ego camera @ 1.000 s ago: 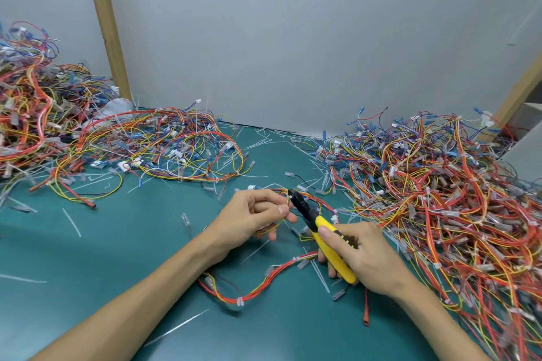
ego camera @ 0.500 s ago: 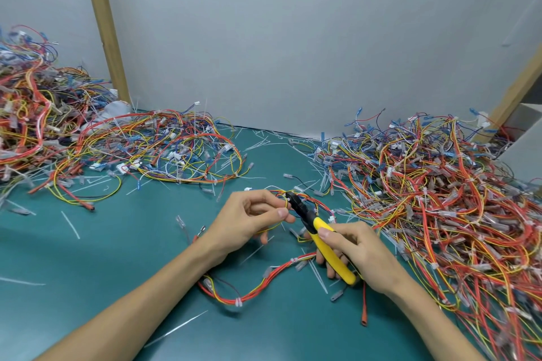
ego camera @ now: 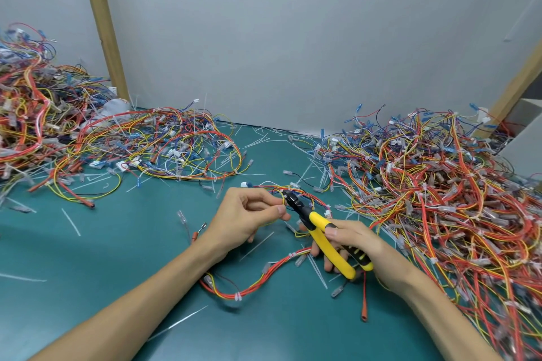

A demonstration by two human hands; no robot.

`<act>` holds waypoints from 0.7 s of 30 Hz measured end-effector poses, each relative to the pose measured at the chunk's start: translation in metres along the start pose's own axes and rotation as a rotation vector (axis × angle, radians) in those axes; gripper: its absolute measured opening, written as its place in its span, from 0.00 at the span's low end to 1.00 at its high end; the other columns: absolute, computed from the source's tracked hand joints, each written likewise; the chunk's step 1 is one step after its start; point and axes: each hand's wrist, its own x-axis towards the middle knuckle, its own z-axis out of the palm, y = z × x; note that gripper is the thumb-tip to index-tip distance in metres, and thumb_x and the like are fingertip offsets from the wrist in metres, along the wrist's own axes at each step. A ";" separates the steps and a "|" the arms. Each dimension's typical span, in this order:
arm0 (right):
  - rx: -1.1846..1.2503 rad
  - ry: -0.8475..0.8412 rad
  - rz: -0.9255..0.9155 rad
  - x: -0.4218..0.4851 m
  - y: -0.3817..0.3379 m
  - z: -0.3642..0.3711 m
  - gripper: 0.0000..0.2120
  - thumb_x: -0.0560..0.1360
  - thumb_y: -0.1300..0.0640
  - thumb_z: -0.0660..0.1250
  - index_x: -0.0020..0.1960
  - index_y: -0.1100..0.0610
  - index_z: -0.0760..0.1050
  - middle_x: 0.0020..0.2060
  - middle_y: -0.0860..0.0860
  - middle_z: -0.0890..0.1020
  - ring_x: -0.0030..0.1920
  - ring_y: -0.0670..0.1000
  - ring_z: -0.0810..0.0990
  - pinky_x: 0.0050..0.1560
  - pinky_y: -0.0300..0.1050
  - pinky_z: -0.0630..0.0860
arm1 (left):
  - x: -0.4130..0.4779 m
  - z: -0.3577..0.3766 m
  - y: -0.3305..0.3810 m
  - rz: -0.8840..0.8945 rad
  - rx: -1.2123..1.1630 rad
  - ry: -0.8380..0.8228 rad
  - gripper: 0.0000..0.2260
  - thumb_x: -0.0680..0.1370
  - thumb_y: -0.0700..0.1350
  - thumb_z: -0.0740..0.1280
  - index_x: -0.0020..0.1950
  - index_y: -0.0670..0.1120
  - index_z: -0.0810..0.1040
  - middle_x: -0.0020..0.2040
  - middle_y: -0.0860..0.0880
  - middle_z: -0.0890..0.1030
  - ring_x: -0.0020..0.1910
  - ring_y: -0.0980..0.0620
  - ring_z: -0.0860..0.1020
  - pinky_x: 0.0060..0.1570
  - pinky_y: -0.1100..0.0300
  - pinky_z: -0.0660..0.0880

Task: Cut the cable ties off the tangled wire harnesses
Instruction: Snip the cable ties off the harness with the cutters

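One wire harness (ego camera: 258,281) of red, orange and yellow wires lies on the green table (ego camera: 88,267) in front of me, bound with white cable ties (ego camera: 238,296). My left hand (ego camera: 246,220) pinches its upper stretch between thumb and fingers. My right hand (ego camera: 356,243) grips yellow-handled cutters (ego camera: 322,236). Their black jaws (ego camera: 289,197) sit at the wires just right of my left fingertips. Whether a tie is between the jaws is hidden.
A large tangle of harnesses (ego camera: 445,199) fills the right side of the table. Another pile (ego camera: 38,114) rises at the far left, with a flatter spread of wires (ego camera: 164,146) beside it. Cut white tie scraps (ego camera: 70,217) litter the table. A grey wall stands behind.
The cutter handles have spread apart in my right hand. My left hand has shifted slightly along the wires, and the view has moved a little.
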 end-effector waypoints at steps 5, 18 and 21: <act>-0.052 -0.035 0.119 0.007 -0.003 -0.001 0.32 0.68 0.44 0.69 0.62 0.67 0.74 0.49 0.74 0.77 0.40 0.62 0.75 0.41 0.60 0.68 | 0.000 0.001 -0.002 0.006 0.055 -0.017 0.04 0.75 0.36 0.72 0.42 0.44 0.81 0.38 0.46 0.86 0.21 0.57 0.73 0.16 0.68 0.63; 0.003 -0.016 0.032 0.005 0.008 -0.003 0.41 0.65 0.26 0.67 0.57 0.63 0.78 0.43 0.62 0.82 0.36 0.54 0.82 0.33 0.43 0.77 | 0.000 0.000 -0.001 0.011 0.067 -0.015 0.02 0.75 0.39 0.72 0.43 0.44 0.82 0.39 0.47 0.86 0.24 0.54 0.74 0.17 0.67 0.64; 0.001 0.010 0.026 0.001 0.004 0.000 0.39 0.68 0.28 0.66 0.57 0.63 0.78 0.44 0.66 0.81 0.37 0.57 0.80 0.35 0.48 0.76 | 0.000 0.000 0.000 0.012 0.064 -0.014 0.02 0.75 0.39 0.72 0.42 0.45 0.82 0.39 0.47 0.86 0.25 0.53 0.74 0.17 0.67 0.64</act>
